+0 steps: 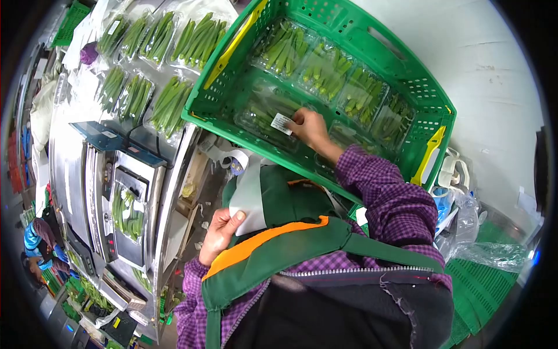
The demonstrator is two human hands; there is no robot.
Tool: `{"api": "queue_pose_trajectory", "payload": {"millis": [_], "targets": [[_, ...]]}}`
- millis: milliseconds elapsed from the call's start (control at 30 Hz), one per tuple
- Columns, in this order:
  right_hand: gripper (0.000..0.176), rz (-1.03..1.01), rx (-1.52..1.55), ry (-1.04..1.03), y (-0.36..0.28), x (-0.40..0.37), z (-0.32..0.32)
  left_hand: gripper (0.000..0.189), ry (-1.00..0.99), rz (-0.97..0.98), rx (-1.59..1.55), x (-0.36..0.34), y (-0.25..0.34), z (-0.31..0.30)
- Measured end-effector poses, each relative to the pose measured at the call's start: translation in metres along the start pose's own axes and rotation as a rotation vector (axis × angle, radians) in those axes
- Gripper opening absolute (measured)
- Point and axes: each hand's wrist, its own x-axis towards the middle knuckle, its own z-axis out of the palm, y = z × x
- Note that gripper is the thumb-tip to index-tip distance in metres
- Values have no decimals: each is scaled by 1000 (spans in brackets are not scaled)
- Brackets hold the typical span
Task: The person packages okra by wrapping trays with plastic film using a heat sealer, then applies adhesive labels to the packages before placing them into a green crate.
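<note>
Green crate (354, 26): open in front of me, 4 clear-wrapped okra packs (326, 70) lined along its far edge.
Nearest okra pack (256, 110): by the crate's near-left corner; I judge it light, its plastic slippery, the pods easily bruised, best gripped at 2 opposite sides.
Left hand (221, 230): thumb pressed down on a white paper strip (247, 198), outside the crate's near edge.
Right hand (308, 128): fingertips pinched on the printed label (282, 123), likely limp, best held by an edge; whether it touches plastic, I cannot tell.
</note>
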Motion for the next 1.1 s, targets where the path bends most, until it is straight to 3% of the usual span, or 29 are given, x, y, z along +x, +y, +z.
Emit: {"api": "queue_pose_trajectory", "payload": {"millis": [67,133,200,267,333,400,567,933,1000,1033,1100], "targets": [[18,-176,-364,126,4,-5,-15,28,-89,46,66,-3,-1,-2],[20,-197,-323,135,-12,-22,-25,29,106,10,8,-1,3,10],[23,-328,195,-46,-49,-59,-29,32,174,101,-143,12,3,14],[30,-560,191,-360,-94,-98,-29,30,282,102,-367,24,20,30],[42,-868,-159,-398,-114,-118,-19,31,270,145,-411,31,23,36],[51,-949,-277,-414,-106,-124,-8,31,302,194,-450,34,28,43],[20,-983,-95,-315,-90,-137,-1,34,219,212,-397,37,28,48],[16,-877,-108,-83,-68,-161,2,32,160,126,-272,50,24,49],[15,-1076,-58,179,-74,-157,-2,35,210,102,-308,53,30,51],[15,-1071,-60,185,-75,-159,-12,39,270,89,-349,56,34,50],[12,-638,262,145,-74,-168,-48,47,276,85,-455,67,34,32]]}}
